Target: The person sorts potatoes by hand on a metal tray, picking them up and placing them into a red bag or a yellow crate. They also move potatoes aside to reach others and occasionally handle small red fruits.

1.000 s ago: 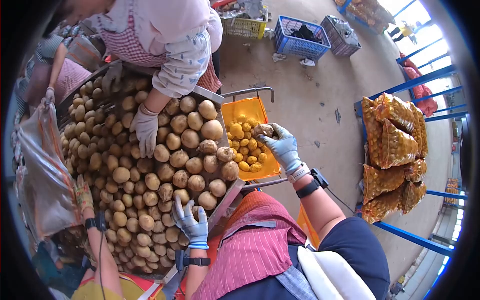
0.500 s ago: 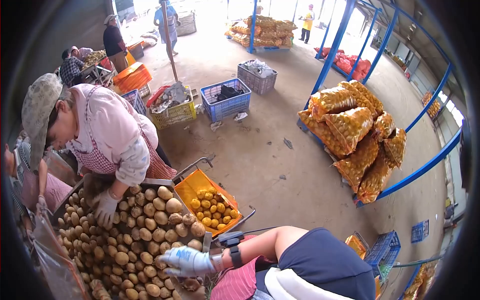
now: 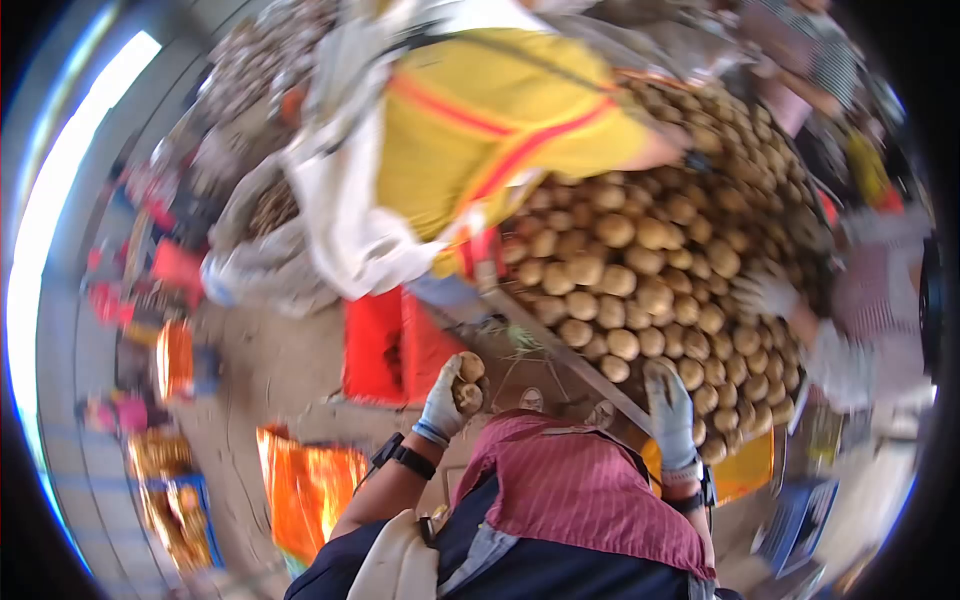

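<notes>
My left hand (image 3: 446, 405), in a light glove, is held up left of the sorting table and closed round potatoes (image 3: 468, 382); at least two show. At the table's near edge, my right hand (image 3: 670, 412), gloved too, reaches up with its fingertips beside the heaped potatoes (image 3: 655, 297). Its fingers lie close together and are blurred, so whether it holds one cannot be made out. The round, pale brown potatoes fill the table, whose metal rim (image 3: 575, 362) runs diagonally between my hands.
A co-worker in yellow (image 3: 480, 120) leans over the table's far left. Another person's gloved hand (image 3: 768, 293) rests on the potatoes at right. A red crate (image 3: 400, 345) and an orange bag (image 3: 310, 485) stand at left; a blue crate (image 3: 795, 520) is at lower right.
The view has swung round from the aisle with stacked sacks to the table and the co-worker in yellow. Both my hands now show, the left one holding potatoes.
</notes>
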A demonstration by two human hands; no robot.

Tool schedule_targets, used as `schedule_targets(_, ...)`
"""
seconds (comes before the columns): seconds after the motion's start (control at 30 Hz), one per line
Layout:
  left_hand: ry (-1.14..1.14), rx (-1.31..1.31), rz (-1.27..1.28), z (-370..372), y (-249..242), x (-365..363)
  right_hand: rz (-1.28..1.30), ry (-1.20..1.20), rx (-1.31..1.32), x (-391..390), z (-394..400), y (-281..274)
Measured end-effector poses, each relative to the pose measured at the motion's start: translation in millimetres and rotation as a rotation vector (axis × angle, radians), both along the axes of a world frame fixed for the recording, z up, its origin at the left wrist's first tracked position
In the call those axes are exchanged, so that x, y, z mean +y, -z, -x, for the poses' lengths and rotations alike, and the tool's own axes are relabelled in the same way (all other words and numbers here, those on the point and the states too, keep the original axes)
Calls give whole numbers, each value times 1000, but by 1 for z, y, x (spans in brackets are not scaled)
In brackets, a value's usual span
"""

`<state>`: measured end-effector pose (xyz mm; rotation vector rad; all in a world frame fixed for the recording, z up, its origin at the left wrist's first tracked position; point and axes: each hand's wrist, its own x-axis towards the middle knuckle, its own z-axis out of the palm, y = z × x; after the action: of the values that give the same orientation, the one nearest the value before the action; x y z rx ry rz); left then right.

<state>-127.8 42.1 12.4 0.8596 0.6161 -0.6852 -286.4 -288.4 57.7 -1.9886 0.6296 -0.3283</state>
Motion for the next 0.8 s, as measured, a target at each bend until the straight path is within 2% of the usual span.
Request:
schedule_targets(0.03,-125,15,-4,-3,13,21,79,-90,39,-3,-3,7)
schedule_targets(0.07,-184,-87,27,-5,15,39,167,-164,50,-5,-3,14)
schedule_targets(0.1,-210,-46,120,-16,12,62,256,-226,61,-1,-12,10)
schedule_targets(0.17,-536,18,-12,-24,6,73,138,-260,127,11,-34,-19)
schedule_targets(0.2,-571,9,-8,-19,11,81,502,-423,-10,10,-40,-9)
schedule_targets(0.23,-523,9,-90,-13,23,90,506,-453,-33,13,-46,-6)
schedule_targets(0.27,-468,7,-171,-12,40,101,333,-398,-59,17,-53,-5)
schedule_targets(0.3,-323,-117,50,-21,84,137,157,-339,-75,22,-60,-5)
schedule_targets(0.37,36,-370,473,-38,168,208,173,-381,-65,32,-69,-17)
schedule_targets(0.4,-80,-554,287,-64,111,210,289,-475,-124,35,-72,-19)
schedule_targets(0.43,-144,-950,-477,-96,79,236,402,-557,-172,37,-70,-19)
schedule_targets(0.47,-488,-824,-452,-125,36,254,235,-483,-70,41,-71,-4)
schedule_targets(0.5,-791,-667,-412,-143,-7,262,208,-477,-37,54,-79,-17)
schedule_targets(0.53,-670,-677,-558,-142,-55,254,315,-510,42,62,-82,-30)
schedule_targets(0.57,-505,-703,-670,-158,-74,250,386,-526,-3,70,-89,-40)
schedule_targets(0.63,-197,-809,-111,-217,35,340,535,-498,37,67,-94,-13)
schedule_targets(0.67,-306,-659,-222,-194,23,276,534,-505,129,61,-90,3)
schedule_targets(0.7,-415,-502,-318,-167,4,205,651,-399,-59,56,-86,30)
schedule_targets(0.73,-389,-544,-431,-132,-3,143,740,-387,74,44,-83,31)
schedule_targets(0.77,34,-731,-83,-130,69,184,765,-326,162,33,-76,35)
schedule_targets(0.8,-362,-455,-490,-100,59,118,733,-240,248,18,-64,36)
